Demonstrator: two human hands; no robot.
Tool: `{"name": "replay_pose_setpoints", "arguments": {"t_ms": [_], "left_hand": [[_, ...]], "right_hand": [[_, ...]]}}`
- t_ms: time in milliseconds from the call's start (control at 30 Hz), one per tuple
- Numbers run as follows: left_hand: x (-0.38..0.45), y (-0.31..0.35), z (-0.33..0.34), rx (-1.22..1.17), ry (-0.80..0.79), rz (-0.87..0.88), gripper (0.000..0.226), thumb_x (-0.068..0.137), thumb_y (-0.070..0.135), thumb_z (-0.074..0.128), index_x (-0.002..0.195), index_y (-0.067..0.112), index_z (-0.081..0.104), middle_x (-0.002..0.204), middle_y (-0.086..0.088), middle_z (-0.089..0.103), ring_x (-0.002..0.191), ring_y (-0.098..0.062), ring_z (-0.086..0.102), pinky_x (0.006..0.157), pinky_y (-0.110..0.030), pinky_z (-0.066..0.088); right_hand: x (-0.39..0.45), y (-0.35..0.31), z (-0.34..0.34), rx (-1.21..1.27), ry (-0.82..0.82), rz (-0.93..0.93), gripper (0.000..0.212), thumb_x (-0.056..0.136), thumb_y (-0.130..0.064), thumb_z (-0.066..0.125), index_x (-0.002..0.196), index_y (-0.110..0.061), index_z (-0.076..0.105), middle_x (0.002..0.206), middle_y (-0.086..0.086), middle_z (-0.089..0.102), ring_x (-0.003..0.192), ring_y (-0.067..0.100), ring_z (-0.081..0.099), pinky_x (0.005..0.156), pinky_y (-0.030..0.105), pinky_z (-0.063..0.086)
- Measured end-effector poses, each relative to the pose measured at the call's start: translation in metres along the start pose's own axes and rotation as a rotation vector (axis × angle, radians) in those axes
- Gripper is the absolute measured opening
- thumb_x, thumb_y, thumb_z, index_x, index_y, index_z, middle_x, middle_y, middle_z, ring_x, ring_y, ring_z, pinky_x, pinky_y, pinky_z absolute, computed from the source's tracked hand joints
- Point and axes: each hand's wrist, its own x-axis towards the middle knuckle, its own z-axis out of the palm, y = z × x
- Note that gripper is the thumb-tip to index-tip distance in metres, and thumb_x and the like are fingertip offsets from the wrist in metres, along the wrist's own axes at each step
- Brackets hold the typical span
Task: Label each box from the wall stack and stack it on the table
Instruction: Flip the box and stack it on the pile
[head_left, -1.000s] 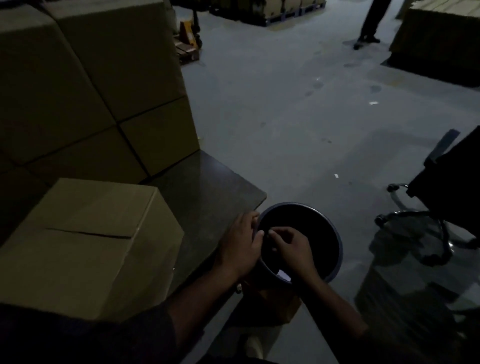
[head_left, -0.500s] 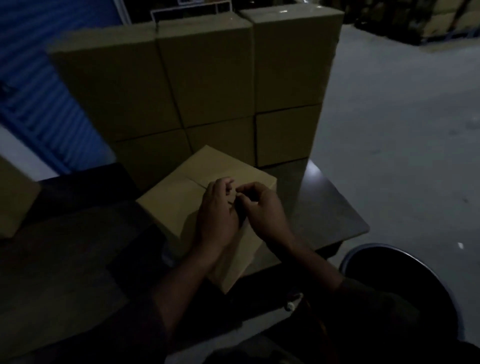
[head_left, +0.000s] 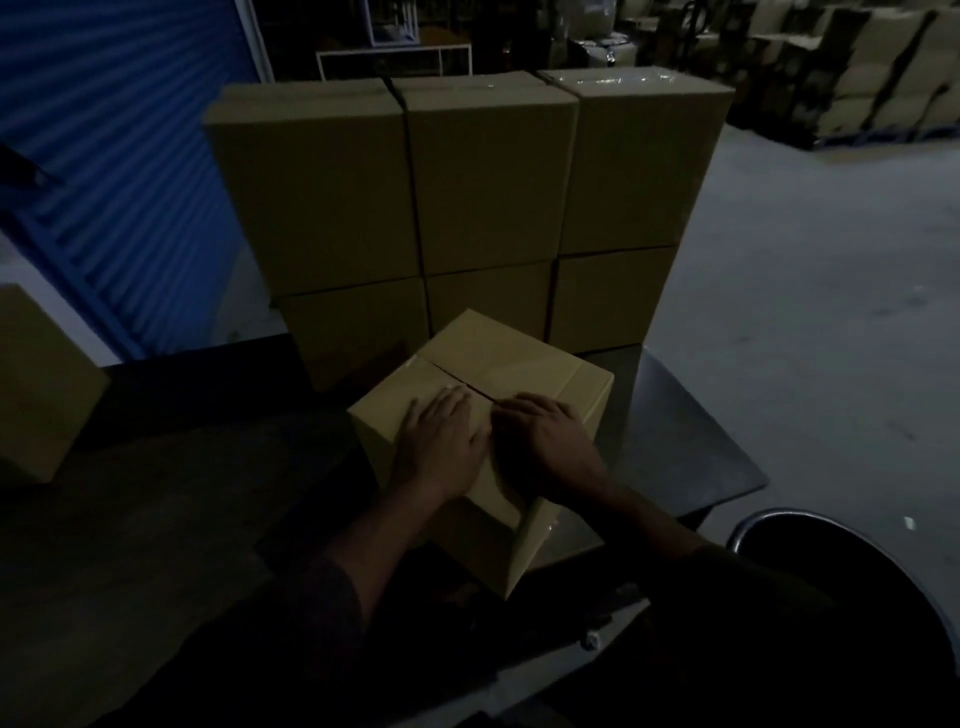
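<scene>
A brown cardboard box (head_left: 498, 364) stands on the dark table (head_left: 691, 457) in front of me, its top seam running across. My left hand (head_left: 441, 441) lies flat on the box top, fingers spread and straight. My right hand (head_left: 545, 441) rests beside it on the same top, fingers bent slightly toward the seam. A pale strip between the two hands may be a label, but the dim light hides it. Behind the box rises the wall stack of cardboard boxes (head_left: 467, 182), two rows high and three wide.
A round dark bin (head_left: 769, 525) stands at the table's right front corner. Another cardboard box (head_left: 36, 384) sits at the left edge. A blue shutter (head_left: 119, 156) fills the left background, and more stacked boxes (head_left: 872, 67) stand at the far right on the grey floor.
My hands left the bin at the right and came onto the box top. From pinching something small half a second ago, both hands now lie flatter on the box. My head has turned left.
</scene>
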Motion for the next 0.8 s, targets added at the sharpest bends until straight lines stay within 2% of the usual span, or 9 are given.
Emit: {"name": "replay_pose_setpoints", "arguments": {"t_ms": [100, 233, 333, 400, 467, 533, 567, 700, 800], "left_hand": [[-0.002, -0.013, -0.003, -0.041, -0.004, -0.024, 0.073, 0.106, 0.060, 0.033, 0.166, 0.019, 0.027, 0.174, 0.001, 0.023, 0.161, -0.014, 0.014, 0.130, -0.049, 0.007], [-0.012, -0.031, 0.001, -0.045, 0.043, -0.071, 0.084, 0.099, 0.070, 0.030, 0.166, 0.018, 0.027, 0.174, -0.001, 0.024, 0.161, -0.017, 0.015, 0.130, -0.053, 0.005], [-0.031, -0.039, -0.001, -0.096, 0.093, -0.098, 0.090, 0.094, 0.075, 0.027, 0.163, 0.018, 0.033, 0.172, -0.002, 0.028, 0.160, -0.019, 0.017, 0.129, -0.056, -0.001], [-0.045, -0.046, -0.004, -0.155, 0.136, -0.129, 0.085, 0.097, 0.074, 0.036, 0.162, 0.019, 0.034, 0.171, -0.001, 0.026, 0.161, -0.021, 0.014, 0.128, -0.057, -0.004], [-0.058, -0.052, -0.006, -0.261, 0.162, -0.188, 0.085, 0.097, 0.073, 0.047, 0.161, 0.020, 0.033, 0.170, -0.001, 0.022, 0.159, -0.025, 0.014, 0.129, -0.057, 0.011], [-0.071, -0.054, -0.009, -0.444, 0.159, -0.285, 0.088, 0.095, 0.069, 0.058, 0.163, 0.022, 0.028, 0.171, -0.002, 0.014, 0.156, -0.028, 0.019, 0.123, -0.052, 0.032], [-0.077, -0.054, -0.008, -0.541, 0.157, -0.338, 0.089, 0.094, 0.065, 0.062, 0.164, 0.023, 0.025, 0.171, -0.003, 0.011, 0.154, -0.028, 0.024, 0.119, -0.050, 0.039], [-0.088, -0.084, -0.006, -0.755, 0.224, -0.471, 0.082, 0.099, 0.053, 0.063, 0.165, 0.030, 0.020, 0.168, -0.005, 0.026, 0.147, -0.026, 0.041, 0.111, -0.048, 0.049], [-0.092, -0.141, -0.019, -0.875, 0.313, -0.559, 0.068, 0.103, 0.039, 0.064, 0.161, 0.024, 0.032, 0.155, -0.002, 0.051, 0.136, -0.022, 0.055, 0.106, -0.045, 0.051]], "right_hand": [[-0.019, 0.003, -0.010, -0.023, 0.004, 0.049, 0.045, 0.099, -0.044, 0.045, 0.142, -0.033, 0.054, 0.150, -0.013, 0.050, 0.141, 0.014, 0.040, 0.112, 0.039, 0.031], [-0.029, 0.006, -0.030, -0.005, 0.068, 0.232, 0.034, 0.098, -0.036, 0.057, 0.130, -0.026, 0.062, 0.137, -0.001, 0.056, 0.129, 0.023, 0.050, 0.105, 0.043, 0.043], [-0.018, 0.023, -0.039, 0.021, 0.101, 0.435, 0.054, 0.098, -0.046, 0.055, 0.145, -0.020, 0.047, 0.151, 0.009, 0.041, 0.138, 0.032, 0.036, 0.111, 0.050, 0.037], [-0.004, 0.031, -0.040, 0.083, 0.066, 0.534, 0.063, 0.098, -0.048, 0.054, 0.151, -0.017, 0.039, 0.159, 0.011, 0.032, 0.145, 0.035, 0.026, 0.116, 0.051, 0.027], [0.008, 0.040, -0.037, 0.179, 0.021, 0.600, 0.073, 0.093, -0.059, 0.058, 0.151, -0.019, 0.040, 0.160, 0.009, 0.031, 0.146, 0.034, 0.028, 0.117, 0.052, 0.029], [0.017, 0.049, -0.032, 0.267, 0.033, 0.660, 0.086, 0.076, -0.084, 0.054, 0.140, -0.026, 0.049, 0.152, 0.006, 0.041, 0.134, 0.032, 0.042, 0.108, 0.054, 0.043], [0.018, 0.046, -0.032, 0.279, 0.037, 0.681, 0.086, 0.071, -0.088, 0.052, 0.134, -0.028, 0.051, 0.146, 0.005, 0.044, 0.128, 0.031, 0.046, 0.103, 0.053, 0.047], [0.026, 0.007, -0.023, 0.270, 0.006, 0.686, 0.073, 0.083, -0.071, 0.062, 0.140, -0.026, 0.048, 0.147, 0.007, 0.037, 0.132, 0.035, 0.037, 0.107, 0.052, 0.039], [0.026, -0.043, -0.007, 0.268, -0.014, 0.580, 0.074, 0.085, -0.070, 0.061, 0.137, -0.019, 0.050, 0.134, 0.007, 0.048, 0.124, 0.031, 0.042, 0.105, 0.047, 0.036]]}}
